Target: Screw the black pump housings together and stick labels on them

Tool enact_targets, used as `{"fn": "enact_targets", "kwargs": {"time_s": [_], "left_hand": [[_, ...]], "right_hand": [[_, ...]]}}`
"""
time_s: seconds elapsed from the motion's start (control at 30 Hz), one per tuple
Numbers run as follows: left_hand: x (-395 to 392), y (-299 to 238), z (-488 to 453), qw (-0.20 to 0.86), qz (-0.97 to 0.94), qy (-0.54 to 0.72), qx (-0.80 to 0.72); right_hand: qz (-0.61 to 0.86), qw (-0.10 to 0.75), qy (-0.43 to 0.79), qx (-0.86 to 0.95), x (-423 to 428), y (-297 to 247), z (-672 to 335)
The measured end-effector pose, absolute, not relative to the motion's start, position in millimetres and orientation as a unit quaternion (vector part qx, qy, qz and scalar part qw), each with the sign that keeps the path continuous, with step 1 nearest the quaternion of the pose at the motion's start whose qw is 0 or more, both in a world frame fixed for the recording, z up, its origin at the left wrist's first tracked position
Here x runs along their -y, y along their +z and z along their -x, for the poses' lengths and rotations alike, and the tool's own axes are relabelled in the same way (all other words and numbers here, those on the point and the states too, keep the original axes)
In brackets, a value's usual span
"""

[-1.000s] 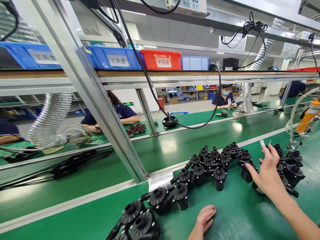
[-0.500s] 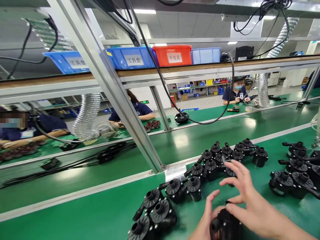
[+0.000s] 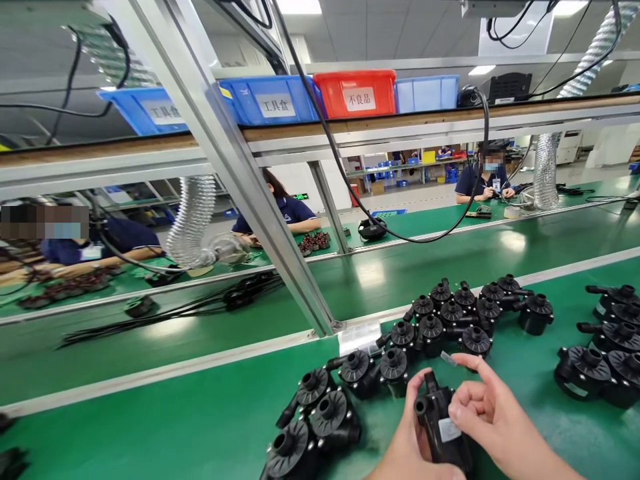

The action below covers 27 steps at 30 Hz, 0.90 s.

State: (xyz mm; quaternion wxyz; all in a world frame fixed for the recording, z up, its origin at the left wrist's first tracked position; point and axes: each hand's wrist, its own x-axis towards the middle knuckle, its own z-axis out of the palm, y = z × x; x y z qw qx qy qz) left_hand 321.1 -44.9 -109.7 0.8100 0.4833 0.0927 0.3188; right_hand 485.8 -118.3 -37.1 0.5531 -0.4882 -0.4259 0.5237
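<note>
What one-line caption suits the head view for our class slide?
Left hand gripping a black pump, right hand at its label, beside similar pumps on a green bench.

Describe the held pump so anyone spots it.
Find the near green table, then the left hand and right hand over it. Between them is a black pump, its pale label showing. It alone is held; the other pumps rest on the table.

Ceiling lights (image 3: 300, 7) glow — green benches (image 3: 150, 427) run below a metal-framed shelf (image 3: 400, 119)
</note>
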Motion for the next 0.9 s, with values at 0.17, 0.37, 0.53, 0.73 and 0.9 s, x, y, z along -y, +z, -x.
{"fn": "enact_targets", "kwargs": {"time_s": [0.17, 0.37, 0.53, 0.73, 0.9], "left_hand": [[49.3, -98.4, -319.8, 0.817, -0.475, 0.310, -0.108], [53.2, -95.2, -319.5, 0.835, -0.449, 0.305, -0.093], [54.5, -95.3, -318.2, 0.837, -0.445, 0.300, -0.106], [54.3, -96.4, -316.3, 0.831, -0.461, 0.292, -0.104], [52.5, -105.4, -313.9, 0.771, -0.535, 0.303, -0.166]], "right_hand": [[0.524, 0.527, 0.517, 0.424, 119.2, -36.5, -483.0], [0.549, 0.496, 0.501, 0.449, 120.7, -40.2, -486.5], [0.573, 0.488, 0.456, 0.475, 124.0, -42.9, -482.7], [0.593, 0.417, 0.297, 0.622, 127.1, -43.9, -499.3], [0.636, 0.295, 0.260, 0.664, 120.6, -40.9, -503.0]]}}
